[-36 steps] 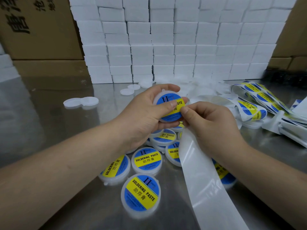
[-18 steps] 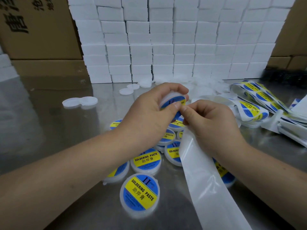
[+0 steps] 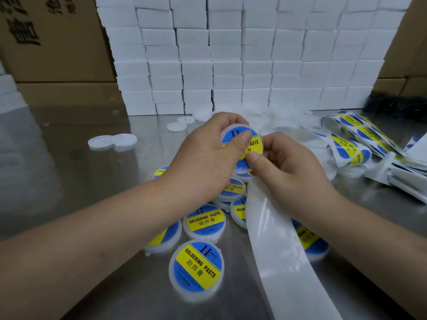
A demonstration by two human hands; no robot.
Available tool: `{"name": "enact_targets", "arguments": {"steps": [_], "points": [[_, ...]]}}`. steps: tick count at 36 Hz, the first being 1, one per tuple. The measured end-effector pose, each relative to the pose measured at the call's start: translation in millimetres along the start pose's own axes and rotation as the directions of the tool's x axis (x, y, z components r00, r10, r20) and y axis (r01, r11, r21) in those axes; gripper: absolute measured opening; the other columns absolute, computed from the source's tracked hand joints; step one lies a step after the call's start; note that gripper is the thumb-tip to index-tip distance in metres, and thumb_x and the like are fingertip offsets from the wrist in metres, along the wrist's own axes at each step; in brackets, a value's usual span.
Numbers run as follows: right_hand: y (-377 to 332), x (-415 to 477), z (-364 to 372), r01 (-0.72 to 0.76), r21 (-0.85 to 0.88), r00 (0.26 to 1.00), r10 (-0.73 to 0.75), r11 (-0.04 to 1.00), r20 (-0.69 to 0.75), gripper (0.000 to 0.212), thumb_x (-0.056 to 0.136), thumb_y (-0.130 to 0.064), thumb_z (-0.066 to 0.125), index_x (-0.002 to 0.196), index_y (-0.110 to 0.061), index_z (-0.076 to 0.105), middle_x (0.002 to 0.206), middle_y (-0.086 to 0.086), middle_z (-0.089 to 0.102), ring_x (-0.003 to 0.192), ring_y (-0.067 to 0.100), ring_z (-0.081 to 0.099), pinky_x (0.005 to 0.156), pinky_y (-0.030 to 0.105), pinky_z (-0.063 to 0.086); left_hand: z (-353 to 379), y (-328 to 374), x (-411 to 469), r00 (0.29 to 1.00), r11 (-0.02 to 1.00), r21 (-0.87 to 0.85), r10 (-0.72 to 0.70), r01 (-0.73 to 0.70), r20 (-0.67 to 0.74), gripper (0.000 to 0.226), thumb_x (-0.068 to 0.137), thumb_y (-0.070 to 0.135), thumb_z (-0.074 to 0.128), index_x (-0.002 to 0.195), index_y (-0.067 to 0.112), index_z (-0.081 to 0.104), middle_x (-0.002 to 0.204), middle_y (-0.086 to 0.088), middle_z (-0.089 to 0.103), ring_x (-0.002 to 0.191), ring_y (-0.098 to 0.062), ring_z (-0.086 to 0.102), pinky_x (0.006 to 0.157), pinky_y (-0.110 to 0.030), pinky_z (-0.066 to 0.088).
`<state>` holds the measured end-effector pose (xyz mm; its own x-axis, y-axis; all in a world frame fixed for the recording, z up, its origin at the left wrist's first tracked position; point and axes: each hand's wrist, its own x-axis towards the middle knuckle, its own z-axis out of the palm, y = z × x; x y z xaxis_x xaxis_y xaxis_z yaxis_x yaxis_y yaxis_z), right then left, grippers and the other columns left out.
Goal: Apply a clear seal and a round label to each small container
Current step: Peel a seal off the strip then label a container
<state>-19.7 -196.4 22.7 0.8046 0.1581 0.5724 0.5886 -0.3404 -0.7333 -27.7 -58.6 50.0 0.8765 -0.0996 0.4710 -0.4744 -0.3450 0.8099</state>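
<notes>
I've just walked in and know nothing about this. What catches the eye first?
In the middle, the left hand holds up a blue-and-yellow labelled container, while the right hand, gripping a white strip, touches its edge. Below them, more labelled containers lie heaped on the steel table. A wall of white boxes fills the back.

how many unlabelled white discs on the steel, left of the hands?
5 discs: two overlapping far left, three in a line by the box stack. More may hide in the blurred white heap.
</notes>
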Motion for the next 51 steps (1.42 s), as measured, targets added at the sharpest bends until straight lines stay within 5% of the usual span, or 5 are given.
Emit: {"name": "enact_targets", "arguments": {"steps": [27,36,39,44,51], "points": [[8.4,0.5,-4.5,0.017,-0.117,0.997,-0.025,0.993,-0.067,0.035,0.084,-0.038,0.038,0.060,-0.018,0.053,0.069,-0.008,0.060,0.061,0.000,0.051,0.059,0.014,0.037,-20.4,-11.5,14.9,0.982,0.833,0.540,-0.181,0.121,0.058,0.049,0.095,0.051,0.020,0.093,0.031,0.065,0.099,0.000,0.066,0.086,-0.016,0.057,0.072,-0.031,0.040],[6.9,0.2,-3.8,-0.002,-0.041,0.998,-0.001,0.999,-0.060,0.011,0.075,-0.029,0.047,0.072,-0.026,0.057,0.072,-0.006,0.061,0.062,0.001,0.050,0.060,0.012,0.038,-26.7,-34.3,22.9,0.945,0.242,0.965,-0.279,-0.102,0.170,0.056,0.091,0.057,0.018,0.141,0.032,0.021,0.149,-0.002,0.025,0.138,-0.024,0.016,0.109,-0.055,0.005],[7.6,-0.3,-4.1,0.019,0.004,0.999,-0.019,1.000,-0.026,0.022,0.068,-0.018,0.044,0.071,-0.035,0.057,0.071,-0.019,0.062,0.070,0.002,0.055,0.065,0.012,0.041,-25.2,-31.3,22.5,0.977,0.315,0.941,-0.125,-0.125,0.171,0.053,0.092,0.051,0.032,0.140,0.030,0.026,0.148,0.001,0.029,0.138,-0.019,0.017,0.111,-0.051,0.000],[3.2,-2.4,-2.9,0.126,-0.015,0.992,-0.126,0.992,-0.012,0.031,0.065,-0.011,0.041,0.077,-0.037,0.052,0.079,-0.025,0.060,0.076,-0.004,0.055,0.068,0.007,0.038,-12.8,-9.9,13.6,0.953,0.838,0.540,-0.092,-0.083,0.289,0.043,0.087,0.043,0.047,0.130,0.043,0.040,0.122,0.020,0.054,0.105,-0.009,0.047,0.098,-0.029,0.032],[-2.0,-3.1,-1.8,0.208,0.010,0.976,-0.207,0.978,-0.062,0.031,0.069,-0.016,0.046,0.090,-0.039,0.047,0.098,-0.014,0.052,0.083,0.008,0.054,0.074,0.022,0.041,-7.1,-7.2,6.6,0.967,0.948,0.301,0.023,-0.102,0.255,0.032,0.085,0.036,0.055,0.116,0.041,0.058,0.097,0.029,0.060,0.094,0.010,0.051,0.081,-0.003,0.034]]}}
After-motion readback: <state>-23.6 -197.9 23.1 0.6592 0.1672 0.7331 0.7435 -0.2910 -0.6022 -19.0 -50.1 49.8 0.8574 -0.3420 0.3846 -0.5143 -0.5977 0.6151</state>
